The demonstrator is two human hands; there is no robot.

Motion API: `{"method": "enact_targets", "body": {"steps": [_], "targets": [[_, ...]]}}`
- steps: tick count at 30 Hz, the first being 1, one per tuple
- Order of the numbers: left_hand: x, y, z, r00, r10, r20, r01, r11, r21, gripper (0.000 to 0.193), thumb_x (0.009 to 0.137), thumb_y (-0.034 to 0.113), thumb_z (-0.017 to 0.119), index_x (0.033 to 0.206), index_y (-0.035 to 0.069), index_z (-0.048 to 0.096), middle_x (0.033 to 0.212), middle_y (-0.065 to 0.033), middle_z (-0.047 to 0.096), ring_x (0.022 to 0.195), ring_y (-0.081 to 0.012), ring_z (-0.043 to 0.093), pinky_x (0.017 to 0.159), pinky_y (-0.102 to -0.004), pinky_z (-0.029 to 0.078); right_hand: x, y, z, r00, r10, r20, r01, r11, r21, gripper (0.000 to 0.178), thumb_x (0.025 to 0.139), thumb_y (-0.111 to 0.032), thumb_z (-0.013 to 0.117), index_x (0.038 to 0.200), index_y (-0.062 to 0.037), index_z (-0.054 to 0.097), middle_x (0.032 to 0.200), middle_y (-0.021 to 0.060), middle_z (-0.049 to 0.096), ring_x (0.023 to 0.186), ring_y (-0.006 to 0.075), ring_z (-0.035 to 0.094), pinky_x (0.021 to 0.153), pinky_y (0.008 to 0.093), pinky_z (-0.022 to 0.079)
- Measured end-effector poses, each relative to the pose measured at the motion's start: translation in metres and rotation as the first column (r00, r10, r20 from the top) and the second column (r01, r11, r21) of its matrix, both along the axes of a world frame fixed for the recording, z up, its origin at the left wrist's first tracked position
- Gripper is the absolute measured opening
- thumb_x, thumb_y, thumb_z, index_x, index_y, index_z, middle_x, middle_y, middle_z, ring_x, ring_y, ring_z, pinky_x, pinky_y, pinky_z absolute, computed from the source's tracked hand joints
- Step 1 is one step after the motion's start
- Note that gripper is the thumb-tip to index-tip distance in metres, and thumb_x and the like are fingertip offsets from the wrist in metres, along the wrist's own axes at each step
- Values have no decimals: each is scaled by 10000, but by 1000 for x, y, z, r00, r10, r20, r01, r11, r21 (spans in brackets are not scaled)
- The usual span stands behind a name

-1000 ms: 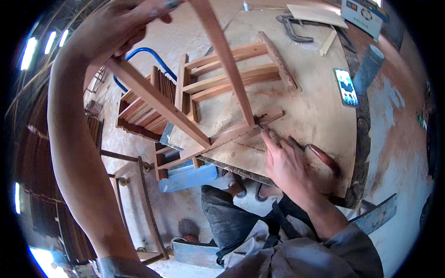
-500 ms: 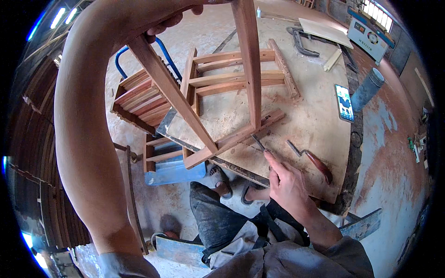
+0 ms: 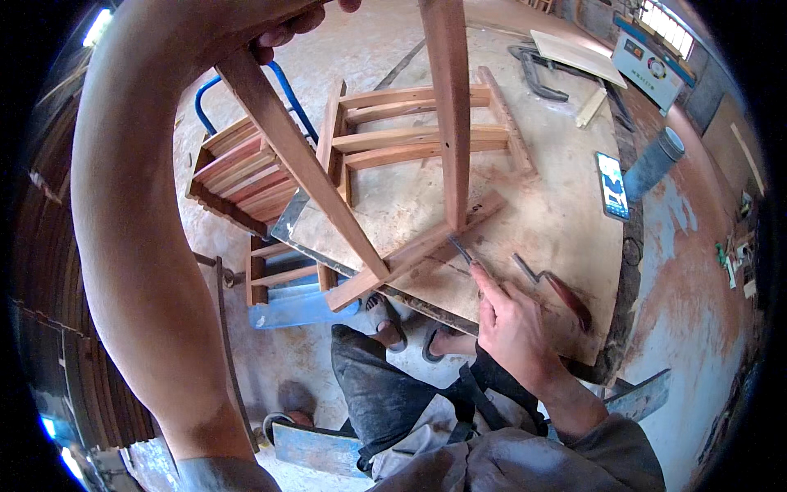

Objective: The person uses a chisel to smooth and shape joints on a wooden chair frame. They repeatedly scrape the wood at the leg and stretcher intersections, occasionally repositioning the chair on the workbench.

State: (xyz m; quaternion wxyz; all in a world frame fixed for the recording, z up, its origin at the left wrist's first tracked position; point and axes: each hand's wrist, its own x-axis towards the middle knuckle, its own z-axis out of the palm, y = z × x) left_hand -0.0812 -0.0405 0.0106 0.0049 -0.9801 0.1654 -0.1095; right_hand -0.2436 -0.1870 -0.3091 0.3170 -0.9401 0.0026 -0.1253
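My left hand (image 3: 287, 31) reaches across the top, its fingers curled over the upper end of a tilted wooden frame (image 3: 303, 164); part of this hand is cut off by the picture's edge. The frame's bottom rail (image 3: 418, 256) rests on the worktable. My right hand (image 3: 512, 328) is closed around a slim metal hand tool (image 3: 461, 248), index finger stretched along it. Its tip meets the joint between the right-hand upright (image 3: 449, 123) and the rail. My palm hides the handle, so its exact kind is unclear. Beside that hand lies a cranked tool with a red-brown handle (image 3: 567, 300).
On the plywood-topped table (image 3: 566, 238) lie another slatted wooden frame (image 3: 418, 143), a phone (image 3: 611, 184), a grey cylinder (image 3: 653, 162) and a metal clamp (image 3: 537, 78). Left of it stand a blue-handled cart (image 3: 246, 172) of wood pieces and a blue bin (image 3: 303, 307). A machine (image 3: 648, 66) stands far right.
The tilted frame has shifted slightly, its upper ends nearer to me. The tool's tip stays at the joint, and my right hand has barely moved.
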Motion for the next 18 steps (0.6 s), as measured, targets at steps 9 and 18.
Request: {"method": "enact_targets", "body": {"steps": [9, 18], "targets": [[8, 1, -5, 998, 62, 28, -60, 997, -52, 892, 826, 848, 565, 873, -27, 730, 504, -21, 560, 416, -135, 563, 429, -342, 488, 2, 4, 7, 998, -30, -62, 21, 990, -139, 499, 928, -63, 628, 1426, -67, 591, 828, 232, 624, 723, 424, 664, 650, 528, 529], [-1, -14, 8, 986, 112, -126, -125, 987, -102, 844, 860, 815, 590, 837, -19, 714, 485, -26, 539, 405, -142, 555, 409, -343, 472, 2, 1, 10, 997, 19, -68, -26, 995, -99, 507, 929, -57, 632, 1432, -29, 574, 832, 240, 626, 708, 424, 661, 638, 524, 527]]}}
